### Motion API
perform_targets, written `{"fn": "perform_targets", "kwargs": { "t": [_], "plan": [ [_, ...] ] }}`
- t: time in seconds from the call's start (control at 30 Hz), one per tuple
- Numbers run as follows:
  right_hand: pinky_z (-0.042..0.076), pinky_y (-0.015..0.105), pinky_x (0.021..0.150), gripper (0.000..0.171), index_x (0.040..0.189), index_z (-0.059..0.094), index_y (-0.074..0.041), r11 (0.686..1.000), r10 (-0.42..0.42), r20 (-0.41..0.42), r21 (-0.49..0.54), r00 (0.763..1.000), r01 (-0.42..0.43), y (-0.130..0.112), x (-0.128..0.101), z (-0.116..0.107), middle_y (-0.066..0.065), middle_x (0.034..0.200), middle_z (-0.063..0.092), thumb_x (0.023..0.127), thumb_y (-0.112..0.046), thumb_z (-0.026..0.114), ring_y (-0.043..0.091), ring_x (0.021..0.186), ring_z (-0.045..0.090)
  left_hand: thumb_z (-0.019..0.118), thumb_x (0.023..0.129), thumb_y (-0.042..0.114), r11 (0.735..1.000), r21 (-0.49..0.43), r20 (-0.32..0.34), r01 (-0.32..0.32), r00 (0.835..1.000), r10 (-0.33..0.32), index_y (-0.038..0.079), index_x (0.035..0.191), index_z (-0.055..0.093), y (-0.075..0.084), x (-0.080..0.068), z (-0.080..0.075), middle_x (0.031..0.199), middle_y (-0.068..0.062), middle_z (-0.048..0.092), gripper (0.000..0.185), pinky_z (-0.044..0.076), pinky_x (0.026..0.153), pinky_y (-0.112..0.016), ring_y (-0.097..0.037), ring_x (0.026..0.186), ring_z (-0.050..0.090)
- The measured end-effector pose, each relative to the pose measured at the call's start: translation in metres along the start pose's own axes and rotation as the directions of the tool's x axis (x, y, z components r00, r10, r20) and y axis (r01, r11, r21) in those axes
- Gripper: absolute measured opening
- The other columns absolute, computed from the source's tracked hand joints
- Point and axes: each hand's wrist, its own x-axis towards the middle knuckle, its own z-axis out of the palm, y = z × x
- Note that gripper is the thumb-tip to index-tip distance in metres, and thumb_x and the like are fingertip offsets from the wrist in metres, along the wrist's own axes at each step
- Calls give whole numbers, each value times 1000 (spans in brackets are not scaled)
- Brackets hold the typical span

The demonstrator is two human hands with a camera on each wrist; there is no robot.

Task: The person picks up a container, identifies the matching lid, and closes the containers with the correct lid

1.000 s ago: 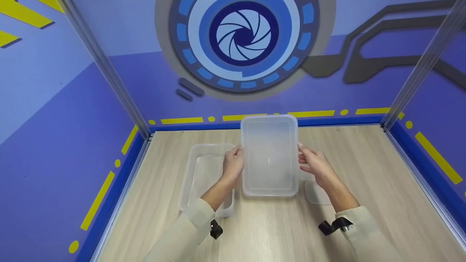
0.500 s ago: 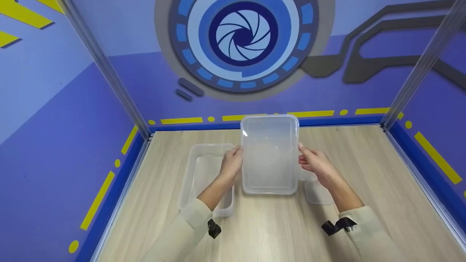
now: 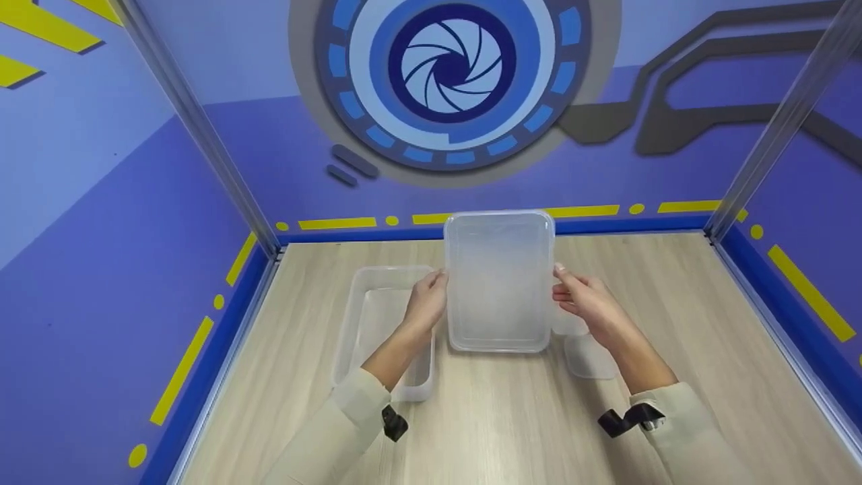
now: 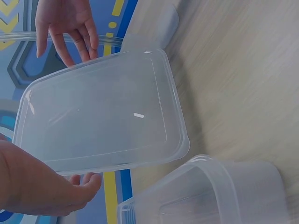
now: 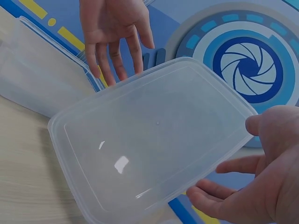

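A translucent rectangular plastic lid point(image 3: 500, 283) is held up above the table, tilted, between both hands. My left hand point(image 3: 427, 296) grips its left long edge, beside an open clear plastic container point(image 3: 345, 337). On the opposite edge, my right hand point(image 3: 589, 306) holds the lid, thumb at the rim and fingers around the side. In the right wrist view the lid's face point(image 5: 149, 135) fills the middle, with the right thumb and fingers point(image 5: 210, 196) along its near edge. The left wrist view shows the lid hanging near the container's rim point(image 4: 205, 163).
Two smaller translucent pieces lie at the right, a squarish flat one point(image 3: 591, 357) and another point(image 3: 569, 322) partly hidden behind the right hand. Printed blue-purple panels point(image 3: 236, 168) and metal corner posts point(image 3: 202, 135) enclose the wooden table point(image 3: 498, 417).
The lid has tilted, its near edge rising slightly while both hands keep hold of its sides. The container and smaller pieces have stayed in place.
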Motion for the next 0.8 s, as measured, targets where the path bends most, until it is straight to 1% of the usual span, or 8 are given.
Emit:
{"fn": "perform_targets", "kwargs": {
  "t": [0.1, 0.27, 0.4, 0.6, 0.8],
  "plan": [
    [32, 49, 124, 78, 161, 34, 6, 1000, -8, 5, 8, 1000, 8, 0, -1, -1, 32, 152, 43, 112, -55, 42, 43, 144, 43, 39, 115, 32, 1000, -15, -4, -15, 1000, 15, -1, 156, 47, 1, 0, -1, 161, -19, 47, 54, 26, 126, -52, -39, 154, 35],
    [29, 49, 125, 79, 162, 33, 6, 999, -29, -3, 29, 1000, 29, -2, -3, -1, 33, 154, 41, 111, -55, 43, 44, 147, 40, 39, 115, 32, 999, -12, 10, -30, 999, 30, 1, 156, 48, 1, 0, -3, 157, -19, 51, 53, 29, 125, -52, -38, 151, 40],
    [28, 50, 125, 79, 161, 32, 7, 997, -65, -3, 44, 998, 65, -1, -3, -1, 35, 155, 40, 112, -53, 42, 45, 148, 39, 38, 115, 33, 999, -22, 24, -26, 999, 26, 1, 156, 49, 0, 0, -4, 154, -19, 54, 53, 30, 124, -52, -37, 149, 43],
    [27, 51, 126, 78, 162, 30, 8, 996, -70, -13, 60, 998, 70, 0, -2, 0, 36, 158, 38, 113, -51, 42, 46, 149, 38, 37, 115, 35, 1000, -22, 24, -18, 1000, 18, -1, 155, 48, -1, 1, -4, 149, -20, 56, 55, 32, 123, -53, -36, 144, 48],
    [27, 50, 126, 78, 162, 30, 7, 995, -74, -15, 71, 997, 75, 1, -2, 0, 35, 159, 38, 112, -52, 42, 44, 151, 37, 38, 115, 36, 999, -46, 23, -6, 1000, 7, -2, 158, 44, 1, 1, -4, 151, -22, 54, 57, 29, 125, -53, -37, 146, 47]
  ]
}}
